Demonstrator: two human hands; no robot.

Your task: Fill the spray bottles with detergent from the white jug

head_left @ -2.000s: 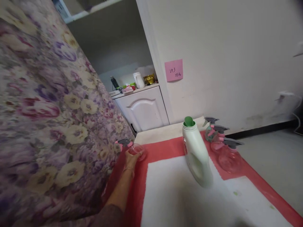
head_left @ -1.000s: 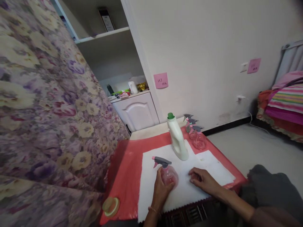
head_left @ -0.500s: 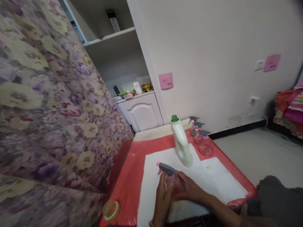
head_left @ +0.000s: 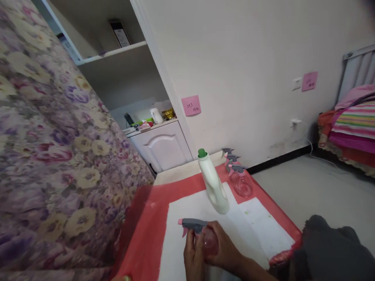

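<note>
Both hands are closed round a small spray bottle (head_left: 211, 242) near the table's front edge. Its body is see-through pink, with a grey sprayer head and a pink nozzle pointing left. My left hand (head_left: 193, 253) has its fingers at the neck, just under the trigger. Wrapped round the right side of the body is my right hand (head_left: 222, 248), its thumb side up by the sprayer head. Beyond them a tall pale green jug (head_left: 215, 185) stands uncapped, with a green piece in its mouth. The bottle's lower part is hidden by the fingers.
White paper sheets (head_left: 256, 220) lie on a red-covered table (head_left: 143, 210). Several pink spray bottles (head_left: 242, 185) with grey heads stand in a row at the back right. A floral curtain (head_left: 73, 156) hangs at left; a dark grey object (head_left: 331, 249) is at right.
The view has turned right, so the scene sits further left and the round lid at lower left is almost out of sight. The spray bottle is tilted differently, still in both hands.
</note>
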